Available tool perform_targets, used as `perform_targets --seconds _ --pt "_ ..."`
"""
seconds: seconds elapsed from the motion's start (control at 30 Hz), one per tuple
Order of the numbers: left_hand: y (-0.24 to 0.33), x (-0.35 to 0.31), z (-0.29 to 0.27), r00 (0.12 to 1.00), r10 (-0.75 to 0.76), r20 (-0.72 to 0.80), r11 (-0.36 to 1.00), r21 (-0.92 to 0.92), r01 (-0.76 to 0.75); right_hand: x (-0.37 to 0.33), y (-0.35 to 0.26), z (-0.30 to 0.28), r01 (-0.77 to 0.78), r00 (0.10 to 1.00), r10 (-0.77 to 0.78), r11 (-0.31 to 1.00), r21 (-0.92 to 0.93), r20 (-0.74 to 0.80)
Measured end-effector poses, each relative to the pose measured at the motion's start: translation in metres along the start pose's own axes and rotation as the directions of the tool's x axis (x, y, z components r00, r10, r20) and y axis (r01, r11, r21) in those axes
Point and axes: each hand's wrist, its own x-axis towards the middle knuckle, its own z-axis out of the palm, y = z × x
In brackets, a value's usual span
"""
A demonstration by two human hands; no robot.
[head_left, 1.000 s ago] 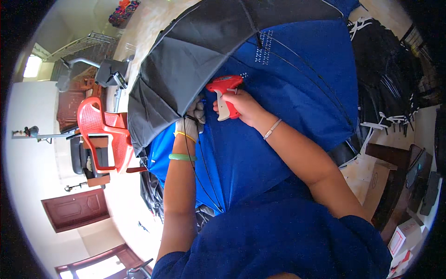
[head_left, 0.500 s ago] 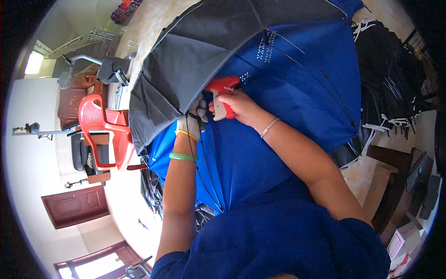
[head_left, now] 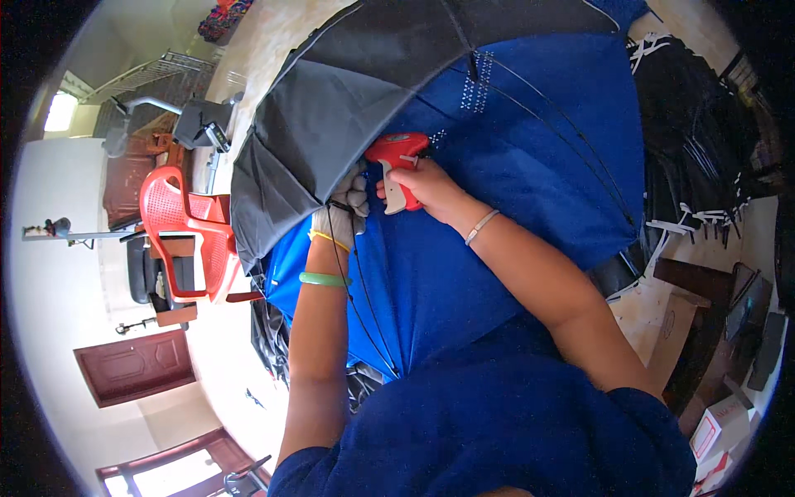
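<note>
A large umbrella lies spread before me, with a black outer canopy [head_left: 348, 91] folded over blue inner fabric [head_left: 530, 157]. My right hand [head_left: 426, 189] grips a red tagging gun with a pale trigger [head_left: 399, 149], its front end against the edge of the black canopy. In a white glove, my left hand [head_left: 348, 203] has its fingers curled at that edge, closed on the umbrella cloth; part of this hand is hidden behind the canopy. Thin black ribs [head_left: 364, 306] run down past my left wrist.
A red plastic chair [head_left: 189, 228] stands to the left. Black folded umbrellas with white tips [head_left: 683, 141] are piled at the right. Brown furniture [head_left: 704, 331] and a white box [head_left: 719, 427] are at the lower right.
The tagging gun has shifted very slightly up, and the gloved left hand has turned a little at the canopy edge. Otherwise the scene stays the same.
</note>
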Motion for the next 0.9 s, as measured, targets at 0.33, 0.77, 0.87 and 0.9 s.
perform_targets --seconds 0.33,0.77,0.87,0.9 --pt "-0.003 0.008 -0.014 0.991 0.008 0.134 0.999 -0.048 -0.001 -0.001 -0.004 0.006 -0.008 1.0 0.008 0.999 0.044 0.008" --pt "0.022 -0.052 0.008 0.979 0.177 0.1 0.968 0.164 -0.192 0.003 -0.024 0.016 -0.003 0.997 0.01 0.996 -0.085 0.081" --pt "0.029 -0.038 -0.003 0.944 0.263 0.199 0.951 0.109 -0.288 0.008 -0.03 0.031 -0.001 1.0 0.003 0.977 -0.214 0.011" --pt "0.033 -0.039 -0.008 0.945 0.263 0.193 0.953 0.099 -0.286 0.005 -0.034 0.034 -0.009 1.0 0.012 0.975 -0.221 0.014"
